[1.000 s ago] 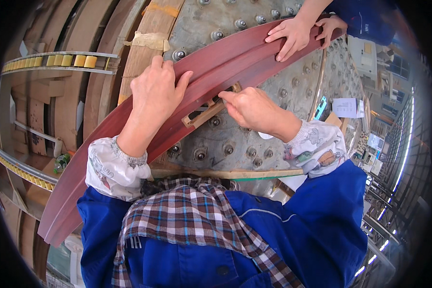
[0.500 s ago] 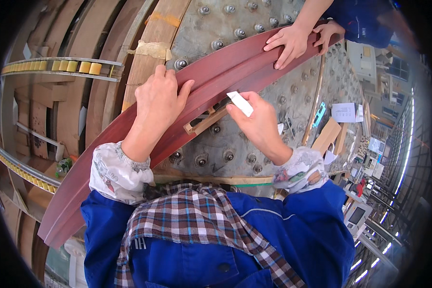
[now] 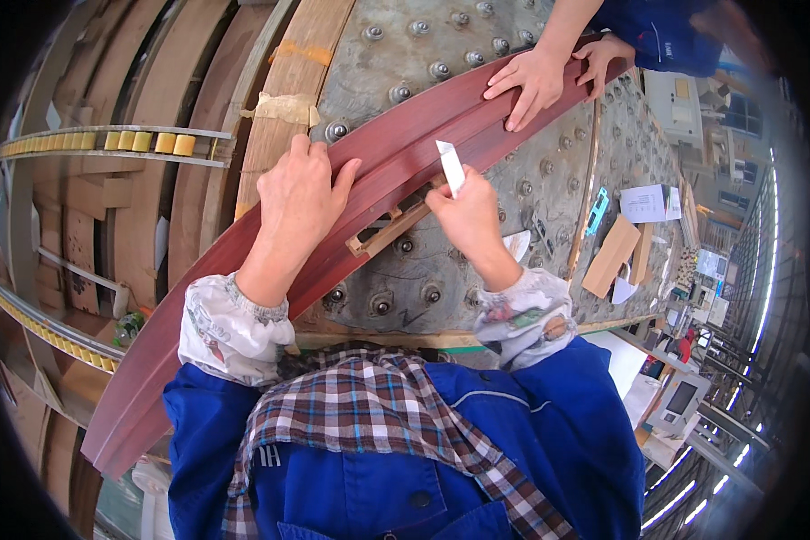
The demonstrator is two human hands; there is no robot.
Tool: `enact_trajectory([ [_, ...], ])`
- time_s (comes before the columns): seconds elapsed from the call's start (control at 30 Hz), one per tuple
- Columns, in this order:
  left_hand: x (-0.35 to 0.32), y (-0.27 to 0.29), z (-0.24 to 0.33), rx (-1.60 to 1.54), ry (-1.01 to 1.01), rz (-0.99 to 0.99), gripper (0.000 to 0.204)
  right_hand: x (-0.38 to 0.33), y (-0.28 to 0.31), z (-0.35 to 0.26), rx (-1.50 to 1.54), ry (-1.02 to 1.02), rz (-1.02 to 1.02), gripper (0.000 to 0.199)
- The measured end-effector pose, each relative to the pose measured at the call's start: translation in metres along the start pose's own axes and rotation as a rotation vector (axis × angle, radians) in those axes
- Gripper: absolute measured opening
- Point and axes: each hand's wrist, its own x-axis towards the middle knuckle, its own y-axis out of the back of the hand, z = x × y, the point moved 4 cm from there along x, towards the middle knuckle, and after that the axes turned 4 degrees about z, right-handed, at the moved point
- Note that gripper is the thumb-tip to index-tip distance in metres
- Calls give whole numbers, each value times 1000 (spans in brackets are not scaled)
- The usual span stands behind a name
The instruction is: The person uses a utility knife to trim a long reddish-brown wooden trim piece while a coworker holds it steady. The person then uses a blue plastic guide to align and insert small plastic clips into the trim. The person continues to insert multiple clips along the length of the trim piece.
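Observation:
A long, curved reddish-brown moulding (image 3: 148, 373) runs slantwise from the near left to the far right, with grooves along its length. My left hand (image 3: 299, 193) is closed on it, fingers curled over the far edge and thumb lying on the face. Pinched in my right hand (image 3: 468, 211) is a folded white strip (image 3: 451, 171), paper-like, pointing up over the moulding's near edge. At the far right a co-worker's hand (image 3: 533, 83) rests spread on the moulding, and that person's other hand (image 3: 601, 61) is at its end.
Under the moulding is a grey metal table (image 3: 387, 279) studded with ball rollers. A small wooden piece (image 3: 394, 230) shows beside the moulding's near edge. Wooden slats (image 3: 166, 99) and a yellow roller track (image 3: 144, 142) lie left. Cardboard (image 3: 612, 256) and a turquoise tool (image 3: 597, 211) lie right.
My right hand has moved slightly left and away from me, and the white strip now stands steeper. My left hand keeps its place on the moulding.

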Motion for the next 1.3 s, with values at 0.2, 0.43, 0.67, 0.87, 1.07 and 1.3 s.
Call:
enact_trajectory([
  [0.2,-1,-3,-4,14,11,0,45,-30,73,15,-403,176,-86,31],
  [0.43,0,-1,-1,58,2,6,44,-41,38,-3,-414,336,-248,39],
  [0.67,1,-1,-1,54,3,7,43,-31,10,-10,-324,637,-135,15],
  [0.87,0,-1,-1,50,9,10,42,-23,5,-13,-387,689,-306,13],
  [1.07,0,-1,-1,50,6,18,42,-21,6,-12,-409,588,-384,13],
  [1.3,1,-1,0,49,5,16,42,-24,1,-16,-454,641,-313,12],
])
